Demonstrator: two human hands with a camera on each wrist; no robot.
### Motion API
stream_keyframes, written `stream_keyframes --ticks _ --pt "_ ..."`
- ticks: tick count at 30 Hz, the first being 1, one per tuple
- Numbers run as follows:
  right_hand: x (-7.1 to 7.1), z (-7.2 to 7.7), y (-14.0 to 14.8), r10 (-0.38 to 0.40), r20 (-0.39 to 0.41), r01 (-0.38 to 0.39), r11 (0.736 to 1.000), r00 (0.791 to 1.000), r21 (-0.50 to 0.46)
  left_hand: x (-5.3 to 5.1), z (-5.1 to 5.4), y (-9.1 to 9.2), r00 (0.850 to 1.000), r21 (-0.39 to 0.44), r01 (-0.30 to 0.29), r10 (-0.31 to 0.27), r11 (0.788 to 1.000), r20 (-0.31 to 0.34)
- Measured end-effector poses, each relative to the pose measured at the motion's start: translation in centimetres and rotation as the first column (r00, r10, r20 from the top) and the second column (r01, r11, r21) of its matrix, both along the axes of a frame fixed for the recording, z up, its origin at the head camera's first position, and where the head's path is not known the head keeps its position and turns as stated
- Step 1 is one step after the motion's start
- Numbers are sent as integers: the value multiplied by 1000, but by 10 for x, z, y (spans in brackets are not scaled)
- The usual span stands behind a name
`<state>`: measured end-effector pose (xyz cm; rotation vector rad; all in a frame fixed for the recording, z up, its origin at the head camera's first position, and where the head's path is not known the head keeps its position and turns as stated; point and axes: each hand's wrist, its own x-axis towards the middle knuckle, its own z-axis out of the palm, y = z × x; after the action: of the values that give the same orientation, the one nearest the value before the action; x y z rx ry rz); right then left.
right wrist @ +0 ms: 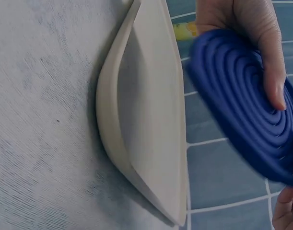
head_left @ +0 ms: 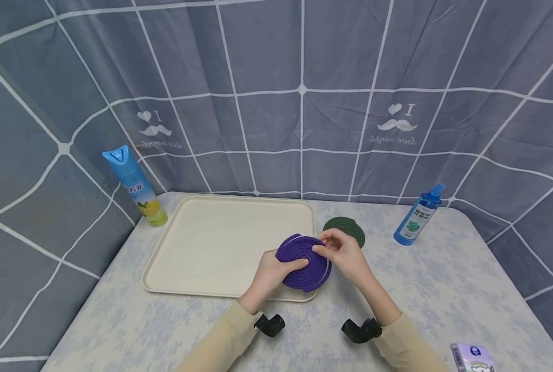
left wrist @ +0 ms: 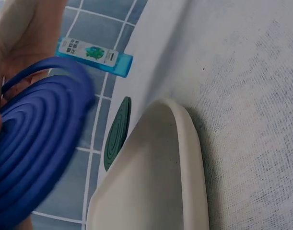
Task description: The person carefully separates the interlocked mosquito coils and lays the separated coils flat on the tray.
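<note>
A flat purple spiral coil [head_left: 299, 250] is held above the near right corner of a cream tray [head_left: 225, 199]. My left hand [head_left: 273, 271] grips its left side, the thumb lying across the ridged face. At the opposite edge, my right hand [head_left: 346, 256] pinches the outer strand between thumb and fingers. In the left wrist view, that outer strand of the coil [left wrist: 36, 139] stands a little apart from the rest. Just beyond the right hand, a similar dark green coil [head_left: 350, 227] lies on the table, partly covered by the fingers.
A blue and yellow-green spray can [head_left: 137, 186] stands at the tray's far left. To the right is a blue spray bottle [head_left: 417, 217]. A small purple-white box [head_left: 473, 357] lies at the near right. Behind the table hangs a grey checked curtain [head_left: 267, 124].
</note>
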<state>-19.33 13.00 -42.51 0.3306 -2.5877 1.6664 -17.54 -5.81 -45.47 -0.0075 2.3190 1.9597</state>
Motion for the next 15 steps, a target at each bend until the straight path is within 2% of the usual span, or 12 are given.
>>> stream_keyframes --ticks 3,7,11,15 --pt "-2 1 -2 46 -58 -40 994 997 101 0 0 1 998 -92 65 -66 994 -7" --pt "-3 2 -6 67 -96 -49 982 993 180 0 1 0 994 -122 107 -109 987 -12" --pt "-4 1 -7 25 -45 -18 989 999 149 0 2 -4 996 -129 84 -88 988 -23" --pt "-4 -2 -7 -32 37 29 996 999 80 1 4 -9 1000 -87 9 -12 996 -27"
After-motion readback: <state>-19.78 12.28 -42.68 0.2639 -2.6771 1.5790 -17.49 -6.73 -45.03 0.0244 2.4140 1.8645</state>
